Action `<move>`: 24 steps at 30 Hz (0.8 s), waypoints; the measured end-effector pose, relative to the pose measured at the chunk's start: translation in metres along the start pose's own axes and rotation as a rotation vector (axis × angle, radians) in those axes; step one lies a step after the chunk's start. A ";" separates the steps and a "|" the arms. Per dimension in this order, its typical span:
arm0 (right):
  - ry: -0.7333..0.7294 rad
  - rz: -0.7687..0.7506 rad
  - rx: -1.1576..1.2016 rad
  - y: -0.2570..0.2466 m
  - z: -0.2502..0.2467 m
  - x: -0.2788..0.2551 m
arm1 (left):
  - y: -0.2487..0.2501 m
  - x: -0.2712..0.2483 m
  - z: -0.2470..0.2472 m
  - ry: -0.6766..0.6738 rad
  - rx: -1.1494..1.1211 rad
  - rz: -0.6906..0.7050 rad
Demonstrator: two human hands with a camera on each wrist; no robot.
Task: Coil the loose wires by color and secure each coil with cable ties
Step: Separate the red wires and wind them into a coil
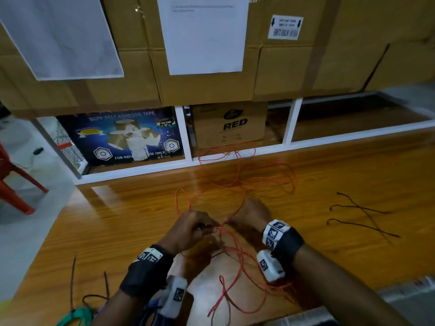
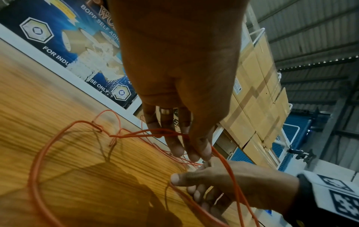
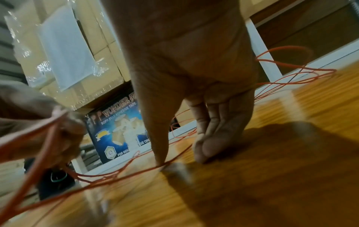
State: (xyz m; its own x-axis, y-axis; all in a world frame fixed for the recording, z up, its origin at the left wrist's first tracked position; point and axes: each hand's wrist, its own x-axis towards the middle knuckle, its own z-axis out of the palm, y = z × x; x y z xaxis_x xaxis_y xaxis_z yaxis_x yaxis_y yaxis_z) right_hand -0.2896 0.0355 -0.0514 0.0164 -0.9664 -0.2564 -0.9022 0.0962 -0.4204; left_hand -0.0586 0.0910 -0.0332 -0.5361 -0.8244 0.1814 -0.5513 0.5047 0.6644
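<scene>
Ahead of me, under stacked cartons, a blue box (image 1: 122,135) reads "BOPP SELF ADHESIVE TAPE" and "FOR INDUSTRIAL USE ONLY"; the brown carton (image 1: 229,124) beside it reads "RED". The wooden table (image 1: 353,175) has bare room on my right, apart from dark cable ties (image 1: 360,215). The orange wire (image 1: 266,177) sprawls in loose loops from the shelf edge toward me. My left hand (image 1: 190,228) pinches several strands; my right hand (image 1: 253,214) presses its thumb on a strand against the table, fingers curled. Green wire (image 1: 77,314) lies near my left forearm.
</scene>
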 end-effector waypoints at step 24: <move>0.090 0.367 1.230 0.037 0.016 -0.163 | -0.026 -0.001 -0.023 -0.082 0.188 -0.271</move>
State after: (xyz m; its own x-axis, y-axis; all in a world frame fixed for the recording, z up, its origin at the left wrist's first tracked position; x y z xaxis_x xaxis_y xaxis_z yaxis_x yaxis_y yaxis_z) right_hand -0.3186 0.2007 -0.0388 -0.2192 -0.8445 -0.4886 0.1422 0.4678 -0.8723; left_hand -0.0289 0.0729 -0.0339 -0.3995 -0.9155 -0.0480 -0.7849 0.3145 0.5338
